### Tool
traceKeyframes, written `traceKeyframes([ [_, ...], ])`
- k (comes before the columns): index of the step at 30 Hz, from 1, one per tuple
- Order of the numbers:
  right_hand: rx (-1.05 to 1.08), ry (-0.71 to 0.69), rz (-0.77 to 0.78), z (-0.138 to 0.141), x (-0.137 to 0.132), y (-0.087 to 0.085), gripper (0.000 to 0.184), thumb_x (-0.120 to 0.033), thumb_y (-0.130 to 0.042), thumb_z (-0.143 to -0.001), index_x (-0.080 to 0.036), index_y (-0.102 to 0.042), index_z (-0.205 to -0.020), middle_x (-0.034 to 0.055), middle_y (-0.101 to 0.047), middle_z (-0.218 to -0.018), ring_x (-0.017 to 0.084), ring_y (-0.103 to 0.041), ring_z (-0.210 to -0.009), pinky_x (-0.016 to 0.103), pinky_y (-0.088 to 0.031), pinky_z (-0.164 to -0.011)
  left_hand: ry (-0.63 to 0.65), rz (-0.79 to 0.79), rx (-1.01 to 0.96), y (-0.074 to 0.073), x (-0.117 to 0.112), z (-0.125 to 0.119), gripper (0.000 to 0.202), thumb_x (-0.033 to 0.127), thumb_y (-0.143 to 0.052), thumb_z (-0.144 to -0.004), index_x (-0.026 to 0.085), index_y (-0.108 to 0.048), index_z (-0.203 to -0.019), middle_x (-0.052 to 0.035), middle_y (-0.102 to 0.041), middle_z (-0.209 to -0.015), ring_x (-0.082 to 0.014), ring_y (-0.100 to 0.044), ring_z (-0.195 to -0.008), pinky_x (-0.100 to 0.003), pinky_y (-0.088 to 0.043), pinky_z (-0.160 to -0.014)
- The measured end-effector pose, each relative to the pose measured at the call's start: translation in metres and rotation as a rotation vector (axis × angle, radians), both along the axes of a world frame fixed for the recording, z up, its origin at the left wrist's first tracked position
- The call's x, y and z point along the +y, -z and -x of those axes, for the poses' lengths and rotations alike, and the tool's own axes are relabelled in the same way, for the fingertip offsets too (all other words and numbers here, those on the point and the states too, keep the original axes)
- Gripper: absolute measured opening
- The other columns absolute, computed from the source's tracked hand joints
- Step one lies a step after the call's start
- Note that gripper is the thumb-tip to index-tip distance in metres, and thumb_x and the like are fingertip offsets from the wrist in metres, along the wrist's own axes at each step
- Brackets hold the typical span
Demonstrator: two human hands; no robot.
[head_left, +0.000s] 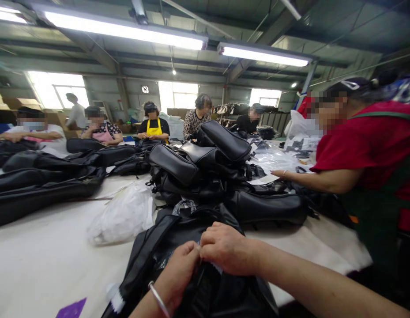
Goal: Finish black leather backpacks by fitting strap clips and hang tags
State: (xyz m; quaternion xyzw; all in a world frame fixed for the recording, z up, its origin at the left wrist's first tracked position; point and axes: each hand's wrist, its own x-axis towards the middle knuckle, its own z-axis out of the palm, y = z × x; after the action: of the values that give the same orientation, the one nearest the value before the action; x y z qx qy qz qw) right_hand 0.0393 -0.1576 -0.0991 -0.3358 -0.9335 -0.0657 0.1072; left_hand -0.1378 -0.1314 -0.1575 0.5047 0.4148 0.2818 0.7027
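Note:
A black leather-look bag lies in front of me. Over its middle my left hand and my right hand meet fingertip to fingertip. Both are closed in a pinch, and whatever lies between the fingers is too small and covered to make out. A bit of shiny clear plastic shows on the bag beside my left hand. Under my right hand a whitish edge peeks out. A silver bangle circles my left wrist. Just beyond the bag rises a pile of black bags.
A clear plastic bag of white pieces sits on the pale table. More black bags cover the left side. A purple piece lies near the front edge. At right, a person in red reaches over the table; several others work opposite.

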Motion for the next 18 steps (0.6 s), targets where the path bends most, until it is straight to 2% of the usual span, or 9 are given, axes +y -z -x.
traceKeyframes([
  [4, -0.024, -0.046, 0.005, 0.006, 0.001, 0.000, 0.002, -0.021, -0.055, -0.084, -0.019, -0.055, -0.082, 0.0001, -0.061, -0.080, 0.016, -0.047, -0.075, 0.033, -0.031, -0.068, -0.023, -0.057, 0.027, -0.009, -0.002, -0.001, 0.035, 0.049, -0.070, -0.067, 0.016, -0.057, -0.067, 0.0027, -0.054, -0.060, -0.0117, -0.045, -0.056, -0.023, -0.031, -0.051],
  [8, -0.084, -0.143, 0.006, 0.007, -0.001, -0.005, 0.005, -0.016, -0.054, -0.082, -0.017, -0.054, -0.076, 0.0023, -0.060, -0.078, 0.017, -0.045, -0.073, 0.034, -0.033, -0.070, -0.022, -0.069, 0.081, -0.011, -0.004, -0.003, 0.034, 0.047, -0.067, -0.069, 0.017, -0.053, -0.065, 0.0060, -0.043, -0.055, -0.0087, -0.034, -0.050, -0.022, -0.022, -0.047],
  [11, -0.006, -0.156, 0.050, 0.001, 0.002, -0.006, 0.007, -0.015, -0.051, -0.084, -0.017, -0.057, -0.080, 0.0023, -0.061, -0.078, 0.017, -0.049, -0.076, 0.033, -0.036, -0.072, -0.003, -0.072, 0.080, -0.010, -0.004, -0.002, 0.032, 0.046, -0.062, -0.072, 0.018, -0.048, -0.064, 0.0077, -0.037, -0.053, -0.0082, -0.029, -0.048, -0.023, -0.019, -0.046],
  [15, 0.230, -0.027, 0.237, -0.011, 0.007, -0.006, 0.012, -0.020, -0.053, -0.090, -0.017, -0.063, -0.095, 0.0042, -0.065, -0.090, 0.015, -0.058, -0.086, 0.027, -0.042, -0.079, 0.007, -0.153, 0.064, -0.013, -0.004, 0.001, 0.033, 0.045, -0.060, -0.078, 0.019, -0.044, -0.063, 0.0071, -0.039, -0.055, -0.0091, -0.031, -0.052, -0.022, -0.024, -0.049],
  [18, 0.237, 0.082, 0.317, -0.017, 0.009, -0.005, 0.014, -0.021, -0.056, -0.089, -0.016, -0.066, -0.098, 0.0049, -0.068, -0.092, 0.015, -0.060, -0.088, 0.027, -0.043, -0.081, 0.005, -0.224, 0.098, -0.016, -0.005, 0.002, 0.034, 0.046, -0.056, -0.082, 0.020, -0.044, -0.064, 0.0065, -0.040, -0.056, -0.0100, -0.033, -0.053, -0.022, -0.027, -0.051],
])
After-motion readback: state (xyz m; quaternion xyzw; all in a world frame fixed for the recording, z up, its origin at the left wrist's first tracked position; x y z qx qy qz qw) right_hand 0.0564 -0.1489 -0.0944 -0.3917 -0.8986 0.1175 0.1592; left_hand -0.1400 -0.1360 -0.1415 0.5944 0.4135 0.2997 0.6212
